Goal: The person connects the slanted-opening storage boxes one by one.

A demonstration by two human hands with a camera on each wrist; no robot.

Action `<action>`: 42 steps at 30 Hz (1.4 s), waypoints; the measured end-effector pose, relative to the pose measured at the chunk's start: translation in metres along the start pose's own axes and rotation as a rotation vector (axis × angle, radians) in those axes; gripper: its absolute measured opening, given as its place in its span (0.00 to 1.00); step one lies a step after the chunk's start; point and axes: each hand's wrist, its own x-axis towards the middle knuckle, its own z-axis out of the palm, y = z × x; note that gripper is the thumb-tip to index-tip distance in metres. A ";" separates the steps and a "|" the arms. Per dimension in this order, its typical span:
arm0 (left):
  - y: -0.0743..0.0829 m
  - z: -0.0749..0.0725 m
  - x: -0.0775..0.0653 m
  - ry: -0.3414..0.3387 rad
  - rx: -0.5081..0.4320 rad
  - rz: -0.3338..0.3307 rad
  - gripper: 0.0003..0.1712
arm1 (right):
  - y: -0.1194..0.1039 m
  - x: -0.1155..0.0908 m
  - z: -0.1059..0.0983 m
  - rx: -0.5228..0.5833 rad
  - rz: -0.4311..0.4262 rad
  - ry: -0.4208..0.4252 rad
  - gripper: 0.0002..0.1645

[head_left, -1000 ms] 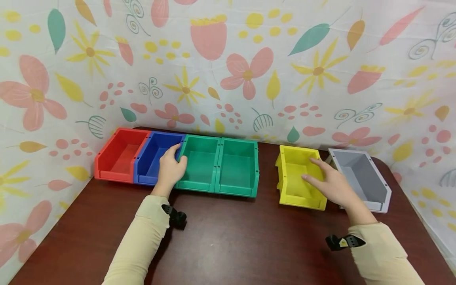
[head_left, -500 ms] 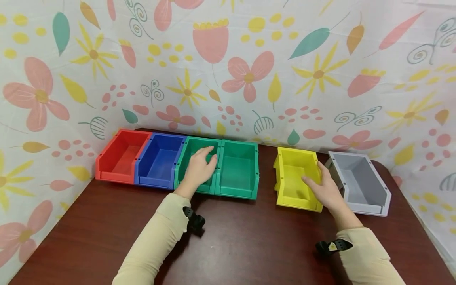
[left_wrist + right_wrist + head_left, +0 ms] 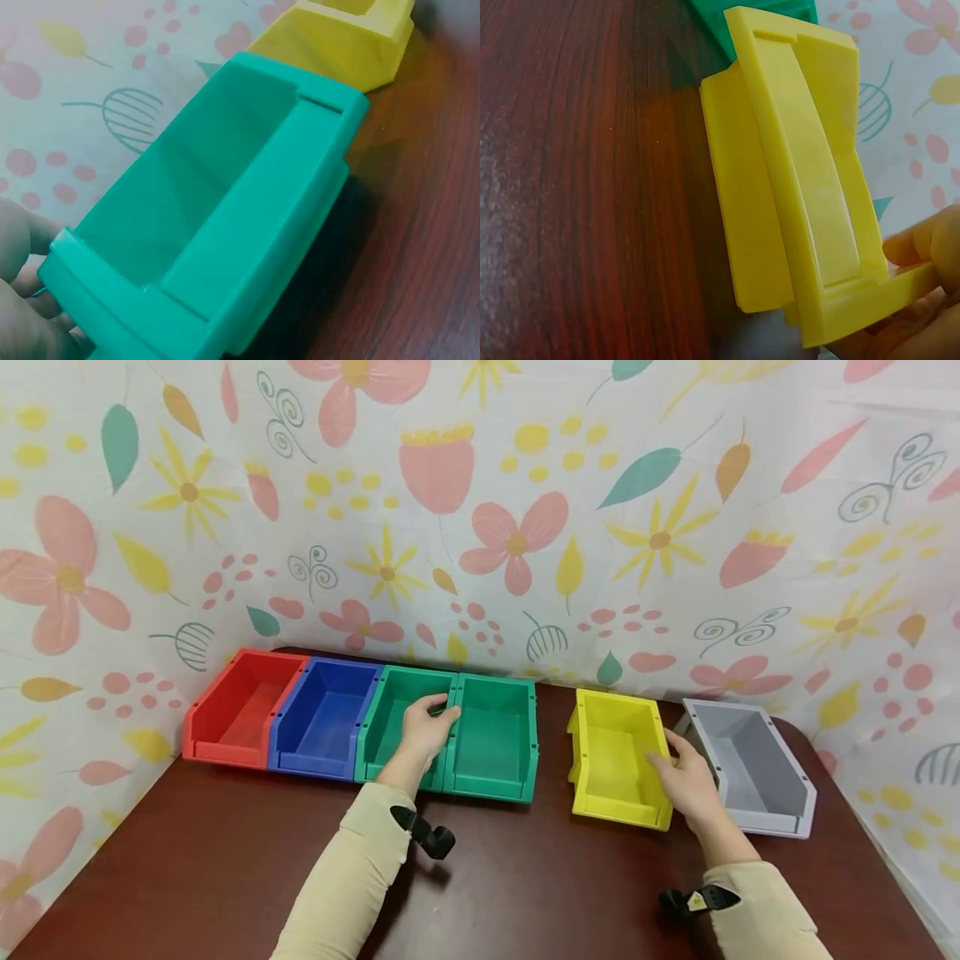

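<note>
In the head view, my left hand [image 3: 423,731] is at the wall between two joined green bins. Its thumb lies by the right green bin [image 3: 491,739] and its fingers reach into the left green bin [image 3: 393,714]. The left wrist view shows the fingers [image 3: 26,281] curled at that green bin's rim; part of the grip is cut off. My right hand [image 3: 690,781] grips the right wall of a yellow bin [image 3: 615,764], thumb inside and fingers outside. From the right wrist, the yellow bin's front lip [image 3: 810,165] shows close up.
Left of the green bins stand a blue bin [image 3: 326,718] and a red bin [image 3: 243,710], side by side. A grey bin [image 3: 750,768] is right of the yellow one. All rest on a dark brown table [image 3: 525,893] before a flowered cloth [image 3: 480,527].
My left hand has moved right, from the blue bin to the wall between the green bins. My right hand has shifted from above the yellow bin onto its right wall.
</note>
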 end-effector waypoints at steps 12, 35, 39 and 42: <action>-0.007 0.014 -0.012 0.120 0.042 0.129 0.25 | -0.018 0.008 0.009 0.147 0.027 0.066 0.35; -0.023 0.011 -0.011 0.127 0.090 0.256 0.28 | -0.040 0.014 0.017 0.271 0.026 0.039 0.36; -0.025 0.012 -0.009 0.128 0.104 0.265 0.28 | -0.042 0.015 0.016 0.273 0.023 0.038 0.36; -0.026 0.012 -0.009 0.128 0.101 0.274 0.28 | -0.043 0.016 0.015 0.264 0.021 0.044 0.36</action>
